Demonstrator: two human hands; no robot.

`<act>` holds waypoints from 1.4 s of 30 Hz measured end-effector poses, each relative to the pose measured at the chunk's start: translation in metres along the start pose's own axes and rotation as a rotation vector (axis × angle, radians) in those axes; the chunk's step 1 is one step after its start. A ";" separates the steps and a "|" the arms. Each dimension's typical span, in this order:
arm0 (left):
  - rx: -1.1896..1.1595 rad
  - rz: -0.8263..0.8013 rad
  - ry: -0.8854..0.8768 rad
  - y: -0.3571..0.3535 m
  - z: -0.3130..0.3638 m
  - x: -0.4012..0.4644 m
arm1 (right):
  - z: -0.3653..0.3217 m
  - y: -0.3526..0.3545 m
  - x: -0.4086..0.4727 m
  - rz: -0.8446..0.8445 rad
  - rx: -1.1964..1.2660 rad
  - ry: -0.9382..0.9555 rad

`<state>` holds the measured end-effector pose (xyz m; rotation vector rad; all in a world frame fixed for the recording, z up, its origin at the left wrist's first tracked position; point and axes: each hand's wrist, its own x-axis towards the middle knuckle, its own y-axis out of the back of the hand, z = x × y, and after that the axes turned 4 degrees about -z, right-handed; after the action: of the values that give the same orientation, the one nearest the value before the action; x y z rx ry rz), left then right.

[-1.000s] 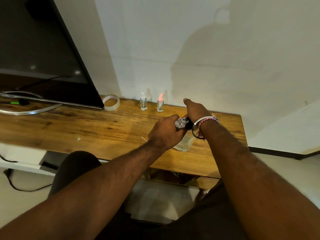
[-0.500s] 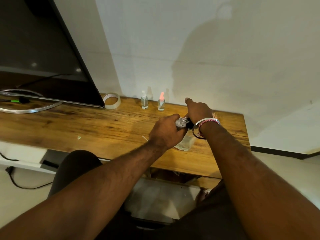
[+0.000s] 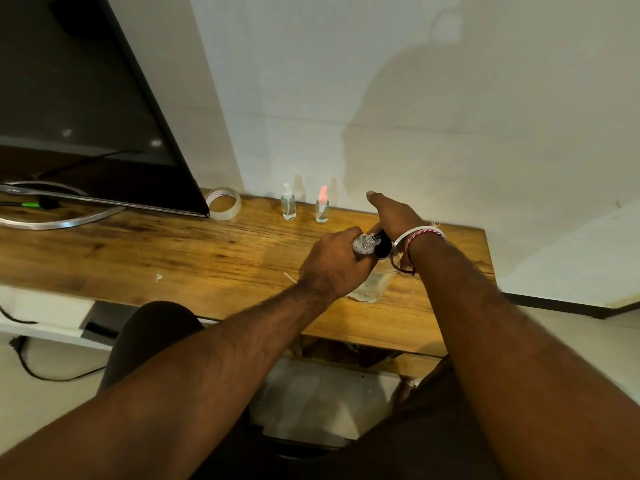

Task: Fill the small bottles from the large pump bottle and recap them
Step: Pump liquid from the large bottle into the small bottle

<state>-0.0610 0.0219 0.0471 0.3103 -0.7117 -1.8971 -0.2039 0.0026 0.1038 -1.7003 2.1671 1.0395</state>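
The left hand [image 3: 334,263] grips a small clear bottle [image 3: 363,244] at the pump's black head [image 3: 382,247]. The right hand [image 3: 393,214], fingers extended, presses that head. The large pump bottle [image 3: 372,287] stands on the table [image 3: 173,258].

Pump bottle [image 3: 372,287] mostly behind hands.

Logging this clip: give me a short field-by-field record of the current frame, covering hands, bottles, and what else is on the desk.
left hand: grips a small clear bottle, held up at the pump spout
right hand: rests on top of the large pump bottle's black pump head, fingers straight
large pump bottle: clear, stands on the wooden desk, mostly hidden by both hands
other small bottles: white-capped bottle and pink-capped bottle, upright, apart, near the wall
also on desk: tape roll, monitor
fill level in held bottle: cannot tell
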 end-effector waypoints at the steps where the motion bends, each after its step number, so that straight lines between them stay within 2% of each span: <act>1: 0.003 -0.002 0.001 0.000 0.000 0.000 | 0.000 0.000 0.001 0.005 -0.003 0.003; 4: 0.004 -0.007 0.001 0.000 -0.001 0.000 | 0.001 -0.001 0.003 0.030 -0.029 0.035; 12: 0.026 -0.004 0.010 -0.001 -0.003 0.000 | 0.001 -0.004 0.000 0.109 -0.305 0.153; 19: 0.054 -0.009 0.018 -0.001 -0.005 -0.001 | 0.010 -0.009 0.010 0.225 -0.351 0.153; 23: 0.056 -0.017 0.029 -0.002 -0.006 -0.001 | 0.011 -0.009 0.008 0.224 -0.443 0.159; 26: 0.057 -0.027 0.022 0.000 -0.006 -0.002 | 0.010 -0.006 0.005 0.206 -0.362 0.155; 33: 0.040 -0.011 0.010 0.002 0.000 0.000 | 0.000 0.002 0.001 0.031 0.050 -0.004; 42: 0.026 -0.014 -0.001 0.000 0.000 0.001 | -0.003 0.008 -0.007 -0.068 0.092 -0.034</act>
<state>-0.0615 0.0214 0.0471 0.3315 -0.7377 -1.9021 -0.2085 0.0071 0.1132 -1.6898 2.0871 0.9304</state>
